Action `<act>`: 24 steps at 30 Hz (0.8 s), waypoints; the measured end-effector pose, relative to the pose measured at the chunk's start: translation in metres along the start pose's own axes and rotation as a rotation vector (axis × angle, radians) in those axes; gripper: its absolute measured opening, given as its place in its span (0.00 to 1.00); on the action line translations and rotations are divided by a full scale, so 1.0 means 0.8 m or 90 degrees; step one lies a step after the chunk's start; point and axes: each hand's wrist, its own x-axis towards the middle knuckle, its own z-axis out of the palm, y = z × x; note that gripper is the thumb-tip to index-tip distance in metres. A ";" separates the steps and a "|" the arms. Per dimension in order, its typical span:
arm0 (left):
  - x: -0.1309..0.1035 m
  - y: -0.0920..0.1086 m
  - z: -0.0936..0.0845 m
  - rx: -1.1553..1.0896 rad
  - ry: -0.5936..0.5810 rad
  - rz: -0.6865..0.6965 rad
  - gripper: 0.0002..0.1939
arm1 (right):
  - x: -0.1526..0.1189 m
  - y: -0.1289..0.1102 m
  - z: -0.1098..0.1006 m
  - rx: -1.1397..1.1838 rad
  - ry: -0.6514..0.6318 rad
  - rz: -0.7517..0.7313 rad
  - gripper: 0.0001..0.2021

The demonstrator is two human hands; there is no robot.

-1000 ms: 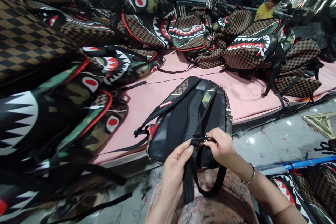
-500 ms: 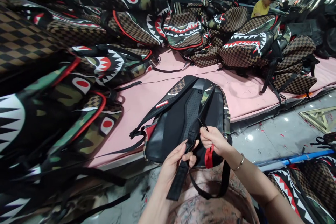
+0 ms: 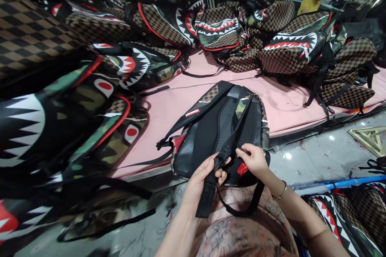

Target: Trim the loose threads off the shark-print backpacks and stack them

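Observation:
A backpack (image 3: 199, 140) lies on the pink-topped table with its black padded back up and one shoulder strap (image 3: 238, 122) drawn toward me. My left hand (image 3: 208, 172) is closed around the black webbing and buckle (image 3: 221, 158) at the lower end of that strap. A wide webbing tail (image 3: 206, 198) hangs below those fingers. Just right of the buckle, my right hand (image 3: 253, 160) is pinched; something thin and dark shows at its fingertips, too small to name. Beneath that hand a red piece (image 3: 242, 168) shows, partly covered. A webbing loop (image 3: 241, 211) droops toward my lap.
Shark-mouth backpacks (image 3: 105, 116) are piled at the left, with several more (image 3: 289, 44) along the back of the pink table (image 3: 289, 108). Other bags (image 3: 340, 217) lie at lower right beside a blue bar (image 3: 346, 182). A person in yellow (image 3: 310, 2) is farther back.
The right hand has moved slightly right, away from the strap, and the thin dark piece no longer reaches toward the strap. The left hand keeps its hold. The whole view has shifted a little.

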 end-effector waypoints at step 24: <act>0.040 -0.017 -0.013 0.559 0.158 0.347 0.12 | -0.008 -0.004 0.021 0.029 -0.085 -0.027 0.13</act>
